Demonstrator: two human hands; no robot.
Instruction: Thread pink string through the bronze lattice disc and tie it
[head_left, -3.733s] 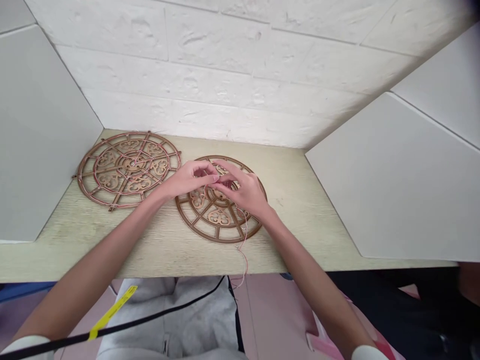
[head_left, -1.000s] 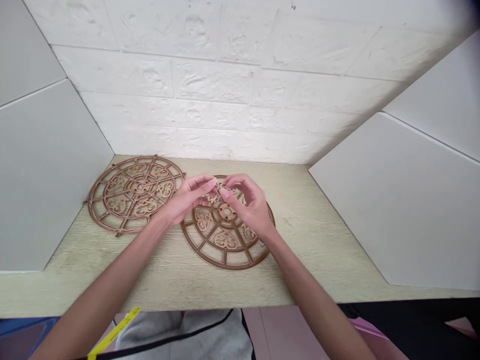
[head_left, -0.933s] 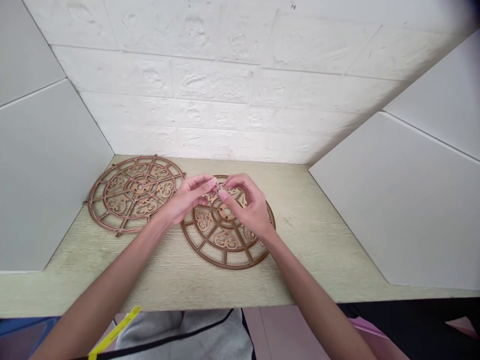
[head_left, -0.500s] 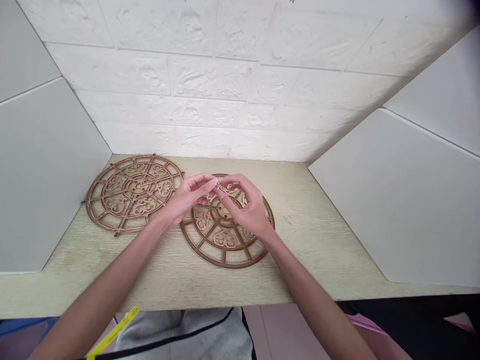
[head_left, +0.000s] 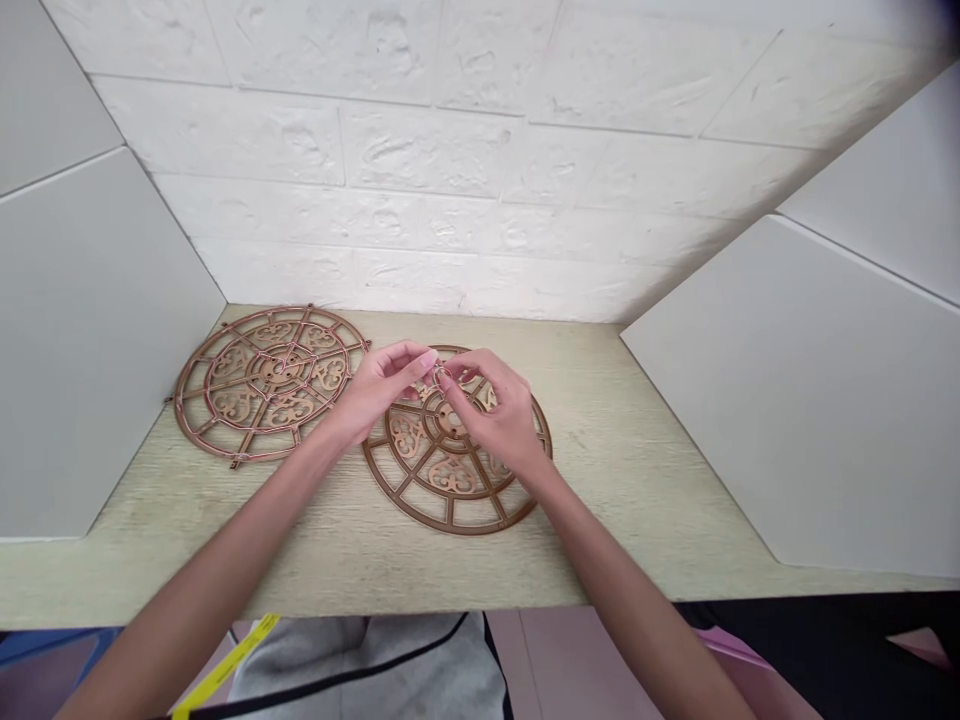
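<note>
Two brown openwork round frames lie flat on the pale wooden table [head_left: 615, 440]. One round frame [head_left: 450, 480] is in the middle, under my hands. A second round frame [head_left: 262, 380] lies to its left, strung with thin pink thread. My left hand [head_left: 379, 390] and my right hand [head_left: 495, 415] meet fingertip to fingertip above the middle frame's far part. Both are pinched on a thin thread or wire [head_left: 437, 374], hardly visible between the fingertips.
A white brick wall [head_left: 480, 180] closes the back. Grey panels stand at the left [head_left: 75, 340] and the right [head_left: 810, 390] of the table. Below the table's near edge are grey clothing, a black cable [head_left: 360, 670] and a yellow tag [head_left: 225, 665].
The long pink thread that hung over the table edge 3.7 s ago is out of sight. Over the last second my fingertips have stayed pinched together, shifting only slightly.
</note>
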